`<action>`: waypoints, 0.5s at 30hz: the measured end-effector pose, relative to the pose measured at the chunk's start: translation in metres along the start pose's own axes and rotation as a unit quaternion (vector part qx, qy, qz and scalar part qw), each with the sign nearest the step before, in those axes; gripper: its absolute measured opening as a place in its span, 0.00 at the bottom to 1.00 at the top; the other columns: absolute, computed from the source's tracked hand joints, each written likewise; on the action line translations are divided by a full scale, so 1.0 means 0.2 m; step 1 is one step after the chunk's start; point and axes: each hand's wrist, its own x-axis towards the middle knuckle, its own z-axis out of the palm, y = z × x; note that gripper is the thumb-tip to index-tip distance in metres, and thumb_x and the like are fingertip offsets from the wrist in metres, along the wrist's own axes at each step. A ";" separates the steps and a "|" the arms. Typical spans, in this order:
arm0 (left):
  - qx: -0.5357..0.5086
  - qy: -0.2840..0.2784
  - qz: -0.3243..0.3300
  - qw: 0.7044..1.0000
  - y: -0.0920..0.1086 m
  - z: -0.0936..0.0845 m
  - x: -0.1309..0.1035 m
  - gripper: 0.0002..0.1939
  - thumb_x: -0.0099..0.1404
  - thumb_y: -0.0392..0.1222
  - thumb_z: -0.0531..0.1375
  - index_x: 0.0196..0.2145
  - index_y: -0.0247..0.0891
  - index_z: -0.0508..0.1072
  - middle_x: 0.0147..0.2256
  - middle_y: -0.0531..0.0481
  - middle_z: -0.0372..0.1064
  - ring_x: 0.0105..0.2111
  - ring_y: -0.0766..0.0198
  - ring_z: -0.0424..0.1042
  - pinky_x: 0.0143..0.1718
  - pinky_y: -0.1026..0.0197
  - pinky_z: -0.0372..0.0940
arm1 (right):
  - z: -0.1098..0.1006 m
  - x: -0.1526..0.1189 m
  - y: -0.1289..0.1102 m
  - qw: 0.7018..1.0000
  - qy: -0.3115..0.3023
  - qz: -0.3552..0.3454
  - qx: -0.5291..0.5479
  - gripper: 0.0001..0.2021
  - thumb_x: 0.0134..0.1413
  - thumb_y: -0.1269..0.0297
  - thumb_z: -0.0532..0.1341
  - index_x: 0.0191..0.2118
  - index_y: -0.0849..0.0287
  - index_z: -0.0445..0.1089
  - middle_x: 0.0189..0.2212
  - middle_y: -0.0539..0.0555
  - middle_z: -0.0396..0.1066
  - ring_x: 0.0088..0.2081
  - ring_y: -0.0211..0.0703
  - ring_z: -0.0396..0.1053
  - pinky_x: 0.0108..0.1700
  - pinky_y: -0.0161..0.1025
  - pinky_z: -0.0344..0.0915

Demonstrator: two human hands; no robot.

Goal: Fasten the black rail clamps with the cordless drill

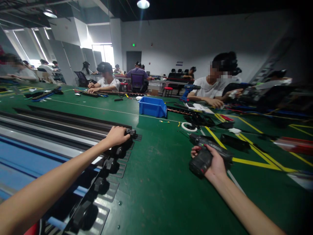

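Note:
My left hand (118, 135) reaches across the row of long rails and grips the black knob-like fitting (132, 133) at the end of the farthest one, its fingers curled over it. Below it, more black end fittings (100, 185) run along the rail ends, each beside a slotted flat metal plate (101, 217). Off to the right, my right hand (217, 164) is wrapped round the handle of a black cordless drill (201, 158). The drill's thin bit points up and left, apart from the rails, above the green tabletop.
A blue plastic bin (153, 107) stands past the rails. Near it lie a white ring of tape or cable (189, 126) and dark parts. Yellow tape lines (256, 164) cross the green table (156, 182). Across it, co-workers (106, 78) sit; a blue drill (188, 91) stands near one.

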 end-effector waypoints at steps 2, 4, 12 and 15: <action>0.003 -0.004 -0.001 1.000 0.00 0.00 0.00 0.23 0.66 0.58 0.49 0.37 0.38 0.76 0.42 0.38 0.77 0.45 0.47 0.74 0.44 0.52 0.61 | -0.01 -0.01 0.01 1.000 0.005 0.002 0.021 0.04 0.58 0.64 0.57 0.38 0.56 0.66 0.28 0.51 0.70 0.30 0.39 0.73 0.34 0.37 0.77; 0.006 -0.006 0.001 1.000 0.00 0.00 0.00 0.23 0.66 0.58 0.49 0.37 0.38 0.76 0.42 0.38 0.77 0.45 0.47 0.74 0.43 0.53 0.61 | 0.00 -0.01 0.03 1.000 0.010 0.002 0.024 0.04 0.57 0.65 0.58 0.38 0.57 0.67 0.28 0.51 0.71 0.30 0.39 0.73 0.34 0.36 0.77; 0.016 -0.006 0.002 1.000 -0.01 0.01 0.01 0.23 0.66 0.58 0.49 0.35 0.38 0.75 0.40 0.38 0.77 0.43 0.48 0.75 0.42 0.53 0.61 | 0.01 0.00 0.07 1.000 0.008 -0.005 -0.021 0.05 0.58 0.62 0.60 0.38 0.57 0.69 0.29 0.53 0.74 0.31 0.42 0.75 0.34 0.38 0.78; 0.013 -0.009 -0.003 1.000 -0.01 0.01 0.01 0.23 0.66 0.58 0.49 0.35 0.38 0.75 0.41 0.39 0.77 0.44 0.48 0.74 0.43 0.54 0.61 | 0.01 0.01 0.06 1.000 0.010 -0.002 -0.024 0.05 0.59 0.62 0.59 0.38 0.57 0.68 0.30 0.53 0.74 0.31 0.41 0.75 0.35 0.38 0.78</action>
